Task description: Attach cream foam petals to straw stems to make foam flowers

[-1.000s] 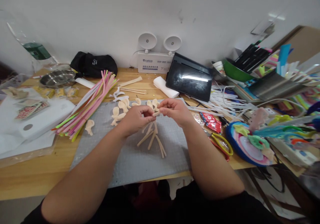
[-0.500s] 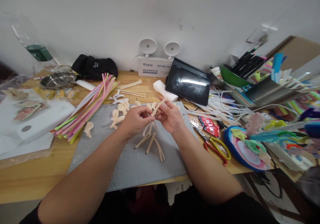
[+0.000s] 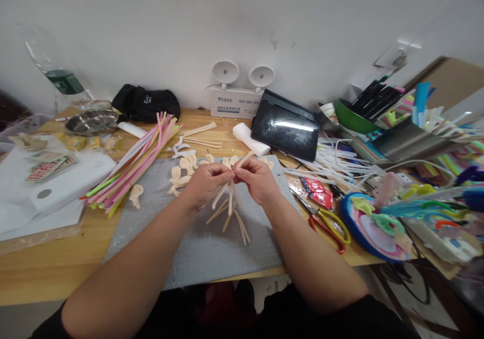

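Observation:
Above a grey cutting mat [image 3: 147, 243], my left hand [image 3: 206, 183] and my right hand [image 3: 259, 181] meet, fingertips pinched together on beige pipe cleaners [image 3: 231, 199]. One end sticks up past my right fingers, while others hang below. Fingers partly cover the spot where they are gripped. Under my hands lie short beige pipe cleaner pieces [image 3: 242, 228]. Several beige shaped pipe cleaner pieces [image 3: 185, 165], rounded like petals, rest behind my left hand. A single curled beige piece [image 3: 136, 196] is on the mat's left side.
Left of the mat is a bundle of coloured pipe cleaners [image 3: 132, 170]. Pliers [image 3: 328, 225] and red packets [image 3: 318, 192] lie on the right, beside a blue-rimmed round tray [image 3: 350, 228]. A black tablet-like device [image 3: 285, 127] and an emergency light [image 3: 234, 102] stand behind.
My right hand has turned inward, its fingers closing nearer to my left fingertips. The held pipe cleaners now hang more upright below. The view has shifted slightly.

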Available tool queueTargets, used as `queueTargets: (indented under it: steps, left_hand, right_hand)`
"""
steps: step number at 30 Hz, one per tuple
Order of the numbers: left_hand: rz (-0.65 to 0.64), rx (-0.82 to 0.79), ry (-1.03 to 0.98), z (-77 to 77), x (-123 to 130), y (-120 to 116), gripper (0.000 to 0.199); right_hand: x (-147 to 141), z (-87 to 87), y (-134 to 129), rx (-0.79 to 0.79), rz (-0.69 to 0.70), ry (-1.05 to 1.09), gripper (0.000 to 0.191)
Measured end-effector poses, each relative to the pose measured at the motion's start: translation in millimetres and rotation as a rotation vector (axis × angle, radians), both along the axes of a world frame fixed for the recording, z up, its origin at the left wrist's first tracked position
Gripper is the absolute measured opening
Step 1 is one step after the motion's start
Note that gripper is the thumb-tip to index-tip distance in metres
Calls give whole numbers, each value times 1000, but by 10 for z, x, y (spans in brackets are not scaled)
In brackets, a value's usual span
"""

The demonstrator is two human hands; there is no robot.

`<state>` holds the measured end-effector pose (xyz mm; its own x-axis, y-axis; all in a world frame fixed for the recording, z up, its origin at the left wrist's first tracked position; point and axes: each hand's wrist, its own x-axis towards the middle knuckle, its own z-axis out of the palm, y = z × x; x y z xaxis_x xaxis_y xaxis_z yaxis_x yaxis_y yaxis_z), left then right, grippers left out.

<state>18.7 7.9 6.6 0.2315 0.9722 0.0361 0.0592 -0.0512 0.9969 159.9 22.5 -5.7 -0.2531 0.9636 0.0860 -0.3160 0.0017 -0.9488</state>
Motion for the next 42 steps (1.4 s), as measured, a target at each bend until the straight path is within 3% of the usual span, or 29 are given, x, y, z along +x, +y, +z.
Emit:
queueTargets:
  steps: [8,15,18,21,24,31,37,42]
  left_hand:
    - [-56,-43,-199,-30,40,0,13]
    - [127,-30,-289,-61,69,2,12]
    - [76,-122,-311,-44,75,-6,15]
    - [-30,-207,-287,-26,63,-8,19]
    - [-36,-242,-313,-37,39,1,21]
    - [-120,-311,-345,-21,-17,-6,21]
    - [-159,-309,-334,15,-45,-14,14]
    - [-221,-356,-304,-18,-85,6,18]
  right_hand:
    - [1,-13,-2,-2,-63,0,23]
    - [-48,-40,-3,6,-54,36,20]
    - [-36,-41,-18,200,-136,-71,12]
    - [27,-8,-29,525,-254,-330,7]
    - [87,36,-25,757,-217,-520,9]
    - [122,76,-4,939,-158,-561,16]
    - [157,91,9,997,-267,-589,11]
    - [176,104,-1,1038,-120,-576,15]
